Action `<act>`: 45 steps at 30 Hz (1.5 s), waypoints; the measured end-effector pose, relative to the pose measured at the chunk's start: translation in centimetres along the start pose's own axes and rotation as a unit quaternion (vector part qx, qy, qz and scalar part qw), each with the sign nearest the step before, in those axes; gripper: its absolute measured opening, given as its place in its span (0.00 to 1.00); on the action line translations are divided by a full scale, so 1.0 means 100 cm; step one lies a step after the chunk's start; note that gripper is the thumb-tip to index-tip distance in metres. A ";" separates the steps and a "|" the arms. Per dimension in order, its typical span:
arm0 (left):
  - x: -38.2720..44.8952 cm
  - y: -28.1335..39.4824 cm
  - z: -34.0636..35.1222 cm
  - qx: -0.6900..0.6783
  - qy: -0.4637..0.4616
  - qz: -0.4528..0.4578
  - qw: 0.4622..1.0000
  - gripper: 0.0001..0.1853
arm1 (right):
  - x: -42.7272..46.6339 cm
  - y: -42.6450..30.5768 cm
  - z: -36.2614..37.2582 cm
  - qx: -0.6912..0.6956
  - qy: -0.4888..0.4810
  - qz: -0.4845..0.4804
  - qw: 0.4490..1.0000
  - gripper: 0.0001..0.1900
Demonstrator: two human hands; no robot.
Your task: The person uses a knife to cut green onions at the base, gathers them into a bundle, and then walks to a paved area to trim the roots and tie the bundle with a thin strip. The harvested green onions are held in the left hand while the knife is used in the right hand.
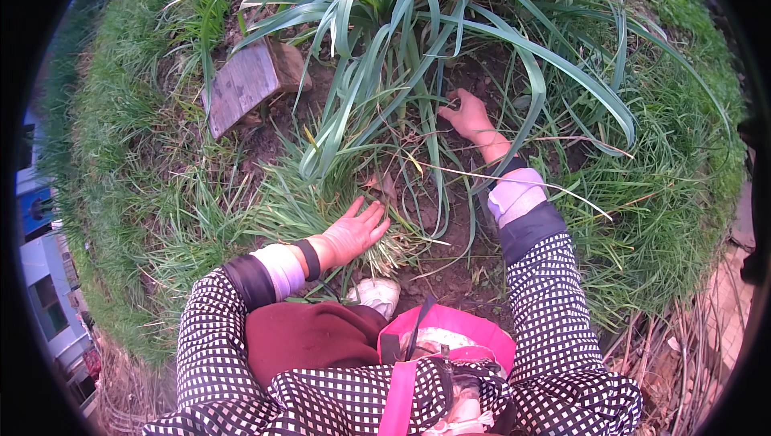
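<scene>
My left hand [354, 235] is spread flat with its fingers apart. It lies against a bunch of long green grass [295, 210], whose pale stem ends [385, 252] show just below the fingers. Farther forward, my right hand [468, 115] reaches to the soil beside the base of a large plant with long strap-like leaves [367, 87]. Its thumb and fingers are bent and apart, and I see nothing between them. A dry brown leaf [383, 186] lies just beyond my left fingertips.
A small wooden stool [244, 90] lies tilted at the left of the plant. Close to me are a white shoe [376, 295] and a bright pink bag [449, 321]. Dense grass [656, 219] grows on both sides. Dry sticks [668, 370] lie at lower right, near paving [732, 303].
</scene>
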State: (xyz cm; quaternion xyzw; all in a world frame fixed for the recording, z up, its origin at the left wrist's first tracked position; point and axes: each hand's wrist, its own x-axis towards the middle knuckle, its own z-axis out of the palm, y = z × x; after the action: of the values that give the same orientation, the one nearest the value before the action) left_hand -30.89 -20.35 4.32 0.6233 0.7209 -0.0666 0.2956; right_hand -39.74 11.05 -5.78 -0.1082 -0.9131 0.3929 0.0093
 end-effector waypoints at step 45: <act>-0.020 0.014 -0.024 -0.039 0.211 0.014 0.977 0.35 | -0.241 -0.050 -0.037 0.517 -0.142 0.245 0.808 0.13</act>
State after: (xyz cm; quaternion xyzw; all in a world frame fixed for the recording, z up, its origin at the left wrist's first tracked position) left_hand -30.28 -20.68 7.71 0.6213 0.7601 0.0989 0.1623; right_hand -16.73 5.46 2.00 -0.2507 -0.5091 0.8071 -0.1626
